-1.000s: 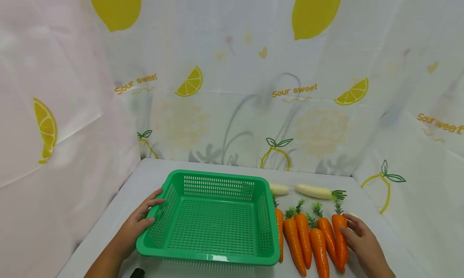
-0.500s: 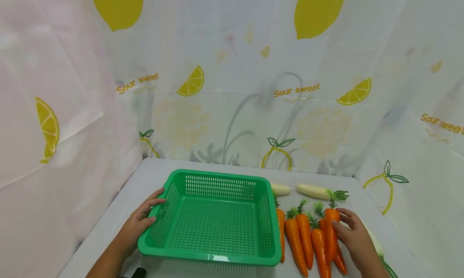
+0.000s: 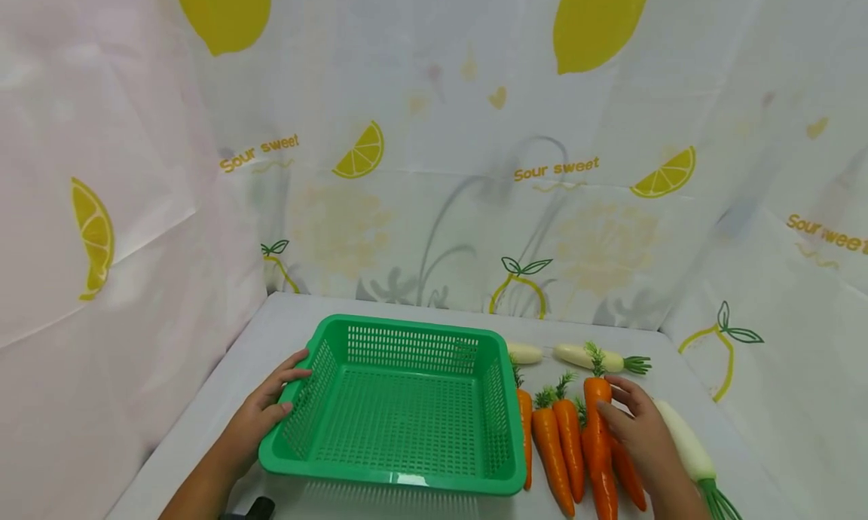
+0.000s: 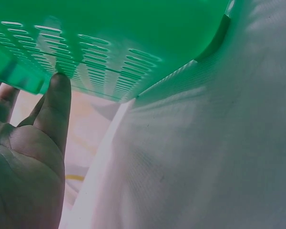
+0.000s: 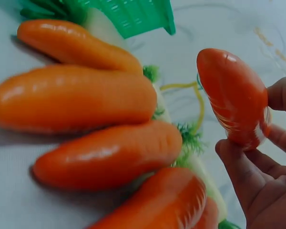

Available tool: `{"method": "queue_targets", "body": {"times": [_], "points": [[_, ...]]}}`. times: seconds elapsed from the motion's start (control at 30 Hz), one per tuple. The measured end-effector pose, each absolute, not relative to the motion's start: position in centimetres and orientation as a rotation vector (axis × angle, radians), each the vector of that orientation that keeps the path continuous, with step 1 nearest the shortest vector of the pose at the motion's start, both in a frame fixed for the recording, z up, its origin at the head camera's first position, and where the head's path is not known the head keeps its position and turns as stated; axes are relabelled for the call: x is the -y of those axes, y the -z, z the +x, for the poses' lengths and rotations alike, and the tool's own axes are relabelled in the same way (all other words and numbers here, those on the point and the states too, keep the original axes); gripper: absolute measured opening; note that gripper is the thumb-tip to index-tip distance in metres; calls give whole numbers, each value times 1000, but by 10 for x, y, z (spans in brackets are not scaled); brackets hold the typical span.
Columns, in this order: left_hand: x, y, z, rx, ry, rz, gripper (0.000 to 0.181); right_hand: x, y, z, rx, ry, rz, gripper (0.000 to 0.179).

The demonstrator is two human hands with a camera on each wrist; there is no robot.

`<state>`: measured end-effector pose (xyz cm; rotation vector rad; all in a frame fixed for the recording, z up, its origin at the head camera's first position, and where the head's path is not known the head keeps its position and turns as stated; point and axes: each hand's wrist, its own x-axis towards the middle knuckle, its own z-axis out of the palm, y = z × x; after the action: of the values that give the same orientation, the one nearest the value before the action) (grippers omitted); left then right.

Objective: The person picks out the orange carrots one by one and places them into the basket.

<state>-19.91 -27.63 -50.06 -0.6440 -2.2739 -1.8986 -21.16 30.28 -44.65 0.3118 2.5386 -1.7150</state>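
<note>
My right hand [image 3: 640, 426] pinches an orange carrot [image 3: 597, 407] near its leafy top, thumb on one side and fingers on the other. In the right wrist view this carrot [image 5: 233, 95] is held up, apart from the several carrots [image 5: 76, 98] lying on the table. From the head it overlaps the carrots under it. My left hand [image 3: 261, 411] holds the left rim of a green plastic basket [image 3: 407, 482], fingers over the edge. The left wrist view has the thumb [image 4: 59, 95] against the basket's slotted outer wall [image 4: 133, 28]. No vegetables lie inside the basket.
White radishes lie around the carrots: one [image 3: 586, 356] at the back, one [image 3: 524, 353] partly behind the basket, one [image 3: 685, 445] right of my right hand. A black object [image 3: 260, 509] shows at the front edge. Lemon-print cloth [image 3: 434, 203] walls the table.
My right hand has lifted the rightmost carrot and carried it left over the other carrots. The radish on the right has come into view. My left hand stays on the basket.
</note>
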Motion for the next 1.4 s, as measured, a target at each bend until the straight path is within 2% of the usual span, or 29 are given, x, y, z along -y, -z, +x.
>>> {"method": "queue_targets", "body": {"times": [0.67, 1.4], "points": [[279, 502, -201, 2279, 1896, -647, 41, -257, 438, -220, -2538, 1741, 200, 60], [277, 504, -201, 2254, 1889, -703, 41, -209, 409, -224, -2523, 1760, -9, 54]]}}
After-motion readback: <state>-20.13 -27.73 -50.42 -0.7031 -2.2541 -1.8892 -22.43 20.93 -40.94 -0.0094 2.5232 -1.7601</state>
